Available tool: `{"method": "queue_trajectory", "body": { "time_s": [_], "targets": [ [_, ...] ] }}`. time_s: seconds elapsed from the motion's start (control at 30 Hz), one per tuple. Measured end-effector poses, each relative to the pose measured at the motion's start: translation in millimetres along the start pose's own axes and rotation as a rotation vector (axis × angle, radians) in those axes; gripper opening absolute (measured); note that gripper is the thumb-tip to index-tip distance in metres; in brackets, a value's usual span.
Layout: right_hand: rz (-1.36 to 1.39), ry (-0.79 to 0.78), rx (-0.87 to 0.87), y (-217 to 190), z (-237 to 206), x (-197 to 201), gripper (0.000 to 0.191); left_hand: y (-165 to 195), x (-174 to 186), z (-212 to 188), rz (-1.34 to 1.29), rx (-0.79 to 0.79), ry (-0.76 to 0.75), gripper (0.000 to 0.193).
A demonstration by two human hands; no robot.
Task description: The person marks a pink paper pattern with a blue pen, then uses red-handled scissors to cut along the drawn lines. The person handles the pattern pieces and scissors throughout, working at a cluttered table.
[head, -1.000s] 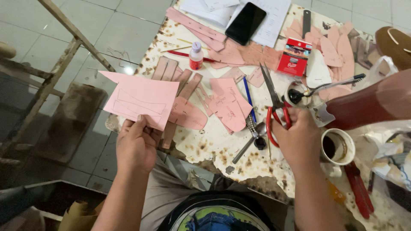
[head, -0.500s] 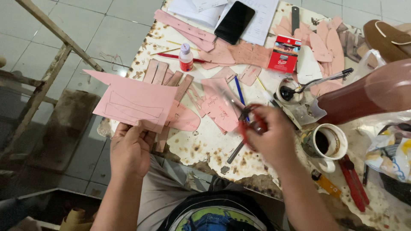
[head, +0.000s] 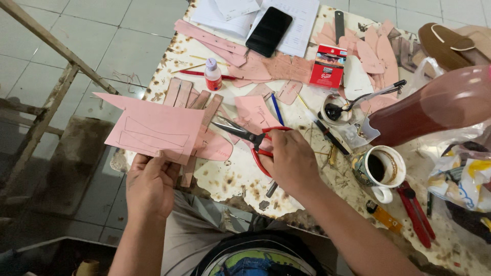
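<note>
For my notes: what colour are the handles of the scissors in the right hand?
Red; the scissors in the right hand show best in the head view.

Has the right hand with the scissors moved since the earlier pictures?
Yes. The right hand carried the red scissors left, away from the mug, toward the pink sheet.

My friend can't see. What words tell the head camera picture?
A person's left hand holds a pink sheet with drawn lines, while the right hand points open red-handled scissors at it. Pink cut-outs, a phone and a mug crowd the worn table.
</note>
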State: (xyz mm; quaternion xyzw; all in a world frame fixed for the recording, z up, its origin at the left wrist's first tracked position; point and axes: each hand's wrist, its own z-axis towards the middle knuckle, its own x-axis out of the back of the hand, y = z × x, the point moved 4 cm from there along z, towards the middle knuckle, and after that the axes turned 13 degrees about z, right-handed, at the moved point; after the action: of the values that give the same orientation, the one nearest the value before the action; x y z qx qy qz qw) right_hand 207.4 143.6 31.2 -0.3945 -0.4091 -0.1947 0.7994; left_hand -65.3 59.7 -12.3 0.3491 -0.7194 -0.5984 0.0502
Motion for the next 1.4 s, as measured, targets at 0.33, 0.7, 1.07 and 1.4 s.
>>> {"method": "queue_trajectory", "body": {
  "time_s": [0.33,0.7,1.07,1.4],
  "targets": [
    [-0.050,0.032,-0.460,44.6,13.1,19.4,0.048,1.4,-0.4,-3.0,-0.020,0.010,-0.012,0.018],
    [0.065,0.236,-0.265,78.6,-2.9,20.7,0.043,1.0,6.2,1.2,-0.117,0.040,-0.002,0.023],
    [0.020,0.162,-0.114,59.5,-4.5,30.5,0.041,19.1,55.0,-1.2,-0.377,-0.091,0.069,0.006],
    [0.040,-0.465,0.045,-8.5,-34.8,26.2,0.040,24.6,51.0,-6.7,-0.235,-0.074,0.261,0.019]
  ]
}}
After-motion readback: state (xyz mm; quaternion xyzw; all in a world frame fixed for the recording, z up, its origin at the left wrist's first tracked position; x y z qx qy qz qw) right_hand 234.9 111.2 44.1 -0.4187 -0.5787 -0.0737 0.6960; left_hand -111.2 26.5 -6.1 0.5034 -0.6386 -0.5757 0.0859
